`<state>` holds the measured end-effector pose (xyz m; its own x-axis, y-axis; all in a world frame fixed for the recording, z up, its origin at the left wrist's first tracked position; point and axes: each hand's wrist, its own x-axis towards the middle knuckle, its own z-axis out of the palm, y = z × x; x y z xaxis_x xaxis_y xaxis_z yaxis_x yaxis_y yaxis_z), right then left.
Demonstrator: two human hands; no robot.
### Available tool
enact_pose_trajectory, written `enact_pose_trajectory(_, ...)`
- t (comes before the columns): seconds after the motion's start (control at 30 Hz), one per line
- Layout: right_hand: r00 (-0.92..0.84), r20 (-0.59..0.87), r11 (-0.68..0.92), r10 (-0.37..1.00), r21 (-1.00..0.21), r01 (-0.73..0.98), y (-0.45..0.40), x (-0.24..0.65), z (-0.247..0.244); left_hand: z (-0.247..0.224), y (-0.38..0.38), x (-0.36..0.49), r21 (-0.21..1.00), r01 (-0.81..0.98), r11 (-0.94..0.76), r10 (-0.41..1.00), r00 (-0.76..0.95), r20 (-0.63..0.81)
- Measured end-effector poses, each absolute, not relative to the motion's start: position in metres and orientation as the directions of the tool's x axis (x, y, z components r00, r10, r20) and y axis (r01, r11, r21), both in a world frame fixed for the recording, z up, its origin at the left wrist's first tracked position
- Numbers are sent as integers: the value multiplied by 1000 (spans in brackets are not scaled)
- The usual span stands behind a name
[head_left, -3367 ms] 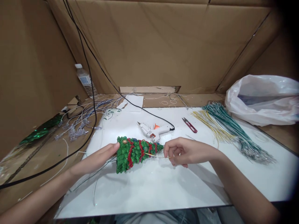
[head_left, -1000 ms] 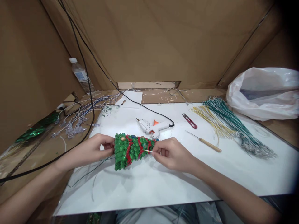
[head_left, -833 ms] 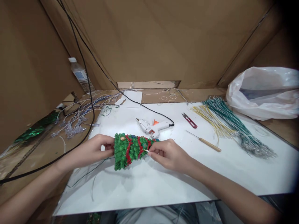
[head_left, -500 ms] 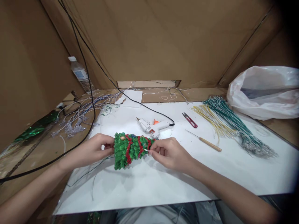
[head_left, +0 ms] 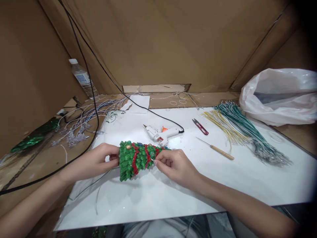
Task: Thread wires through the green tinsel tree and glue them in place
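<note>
A small green Christmas tree (head_left: 127,162) with red garland and colored baubles lies sideways above the white board, its wide end to the left. My left hand (head_left: 102,158) grips that wide end, with some fingertips hidden behind or inside it. Near the narrow end, my right hand (head_left: 174,163) is closed in a pinch against the tree's side. A small pale, thin piece (head_left: 152,160) pokes out from its fingertips, touching the tree; its kind is too small to tell. Dark green wires (head_left: 99,180) trail from the wide end onto the board.
A white glue gun (head_left: 162,135) lies just behind the tree. Red thread snips (head_left: 200,127), a wooden-handled awl (head_left: 221,152), and yellow and green wire bundles (head_left: 241,122) are to the right. A plastic bag (head_left: 279,115), a bottle (head_left: 83,79) and a black cord (head_left: 96,112) are around.
My right hand has shifted slightly left along the tree, and its fingertips sit closer on the pale piece. My left hand keeps its grip. The whole view has moved a little.
</note>
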<state>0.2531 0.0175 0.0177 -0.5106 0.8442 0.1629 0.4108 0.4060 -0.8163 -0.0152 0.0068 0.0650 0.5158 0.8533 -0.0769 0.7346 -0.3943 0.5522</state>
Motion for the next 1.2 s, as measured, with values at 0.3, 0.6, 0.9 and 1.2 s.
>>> enact_pose_trajectory(0.3, -446, 409, 596, 796, -655, 464, 15, 252, 10, 60, 10, -16, 517, 761, -391, 840, 525, -137)
enact_pose_trajectory(0.6, -531, 624, 814, 573, -359, 456, 17, 254, 4, 79, 0, -11, 494, 782, -380, 859, 496, -126)
enact_pose_trajectory(0.9, -600, 652, 856, 464, -157, 492, 21, 256, 5, 75, 6, -16, 549, 762, -343, 866, 483, -129)
enact_pose_trajectory(1.2, -653, 639, 849, 406, 0, 528, 25, 254, 1, 67, 13, -14, 633, 720, -284, 913, 405, -51)
